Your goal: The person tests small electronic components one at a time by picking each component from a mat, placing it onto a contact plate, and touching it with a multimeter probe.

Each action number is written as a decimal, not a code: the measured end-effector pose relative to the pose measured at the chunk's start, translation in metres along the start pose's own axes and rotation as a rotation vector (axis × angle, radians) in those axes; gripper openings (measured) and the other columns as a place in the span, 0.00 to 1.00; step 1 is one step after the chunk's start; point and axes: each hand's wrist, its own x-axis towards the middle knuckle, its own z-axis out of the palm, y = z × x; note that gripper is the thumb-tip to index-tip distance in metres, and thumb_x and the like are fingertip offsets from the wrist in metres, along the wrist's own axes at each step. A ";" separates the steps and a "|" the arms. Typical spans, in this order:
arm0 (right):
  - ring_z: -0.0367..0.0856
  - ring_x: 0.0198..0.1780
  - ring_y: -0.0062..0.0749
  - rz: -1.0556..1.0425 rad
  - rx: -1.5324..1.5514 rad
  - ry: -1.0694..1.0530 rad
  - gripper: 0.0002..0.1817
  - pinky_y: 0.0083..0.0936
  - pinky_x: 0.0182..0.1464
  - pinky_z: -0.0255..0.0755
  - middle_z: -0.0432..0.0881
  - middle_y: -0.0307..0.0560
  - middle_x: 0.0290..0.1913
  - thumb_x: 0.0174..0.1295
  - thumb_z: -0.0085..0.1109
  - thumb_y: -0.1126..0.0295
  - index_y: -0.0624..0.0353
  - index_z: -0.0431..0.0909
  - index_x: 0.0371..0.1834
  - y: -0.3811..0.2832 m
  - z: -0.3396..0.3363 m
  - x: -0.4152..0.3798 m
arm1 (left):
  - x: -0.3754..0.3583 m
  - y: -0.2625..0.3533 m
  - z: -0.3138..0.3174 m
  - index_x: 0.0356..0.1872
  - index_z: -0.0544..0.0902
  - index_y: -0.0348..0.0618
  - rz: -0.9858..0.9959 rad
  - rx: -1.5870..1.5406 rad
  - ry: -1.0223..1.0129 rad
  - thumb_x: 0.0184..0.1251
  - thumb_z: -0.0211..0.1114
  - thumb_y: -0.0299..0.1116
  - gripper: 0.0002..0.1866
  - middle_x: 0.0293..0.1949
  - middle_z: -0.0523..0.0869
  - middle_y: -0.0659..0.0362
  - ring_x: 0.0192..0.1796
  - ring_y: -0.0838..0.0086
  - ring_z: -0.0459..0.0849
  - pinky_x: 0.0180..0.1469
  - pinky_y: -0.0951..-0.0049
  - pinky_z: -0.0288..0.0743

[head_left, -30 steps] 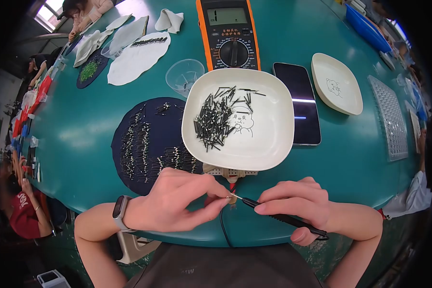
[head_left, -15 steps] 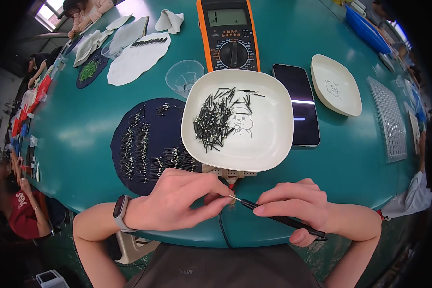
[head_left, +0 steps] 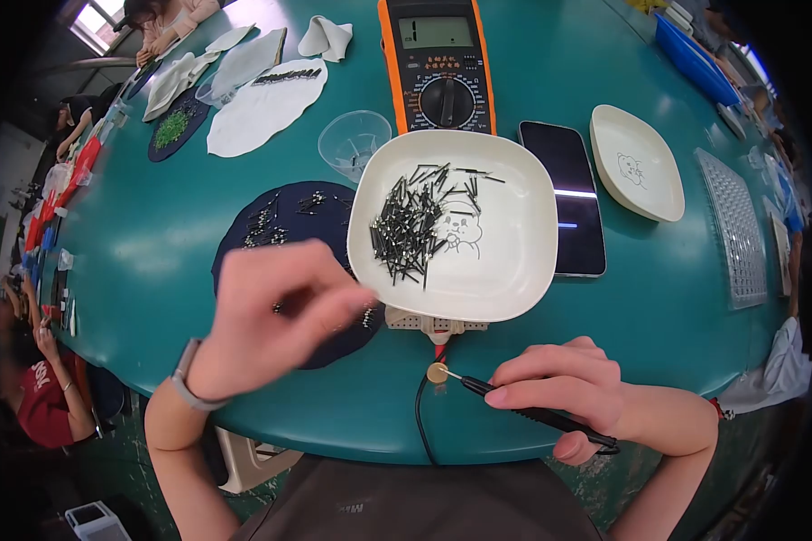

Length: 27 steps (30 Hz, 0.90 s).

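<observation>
My right hand (head_left: 559,392) grips a black test probe (head_left: 550,417); its metal tip points left, by a small round brass-coloured disc (head_left: 437,372). Over the dark blue round mat (head_left: 334,347) hovers my left hand (head_left: 284,311), thumb and index finger bent toward each other; blur hides whether anything is between them. Rows of small dark parts lie on that mat, partly covered by the hand. Beside it, a cream square dish (head_left: 505,270) holds a pile of small black pins (head_left: 406,230) on its left side.
Behind the dish stands an orange multimeter (head_left: 447,101). A clear cup (head_left: 355,144), a phone (head_left: 568,194), a second cream dish (head_left: 636,167) and a clear tray (head_left: 733,225) surround it. White cloths (head_left: 266,108) lie back left. Other people sit around the table edge.
My left hand has moved left and up from the probe tip to above the dark mat, uncovering the brass-coloured disc. My right hand and the probe have barely moved.
</observation>
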 end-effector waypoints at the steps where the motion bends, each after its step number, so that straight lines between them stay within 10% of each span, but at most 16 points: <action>1: 0.82 0.28 0.29 0.005 0.004 0.000 0.32 0.20 0.22 0.69 0.84 0.51 0.46 0.73 0.51 0.43 0.65 0.84 0.57 -0.001 0.000 0.000 | 0.004 -0.010 -0.007 0.32 0.85 0.37 -0.036 0.142 0.084 0.66 0.73 0.26 0.06 0.20 0.79 0.60 0.19 0.79 0.73 0.23 0.77 0.66; 5: 0.82 0.28 0.30 0.018 0.010 0.003 0.32 0.21 0.22 0.69 0.84 0.52 0.46 0.74 0.50 0.43 0.65 0.85 0.56 -0.001 0.000 0.000 | 0.009 -0.053 -0.023 0.45 0.85 0.38 0.161 0.987 0.042 0.65 0.73 0.31 0.11 0.33 0.80 0.59 0.31 0.71 0.83 0.30 0.71 0.74; 27: 0.82 0.28 0.30 0.037 -0.003 -0.017 0.33 0.21 0.23 0.70 0.84 0.51 0.45 0.73 0.52 0.42 0.65 0.85 0.56 -0.002 -0.002 0.000 | 0.005 -0.048 -0.014 0.34 0.82 0.42 0.106 0.795 -0.010 0.61 0.73 0.27 0.06 0.32 0.77 0.58 0.30 0.62 0.82 0.30 0.63 0.74</action>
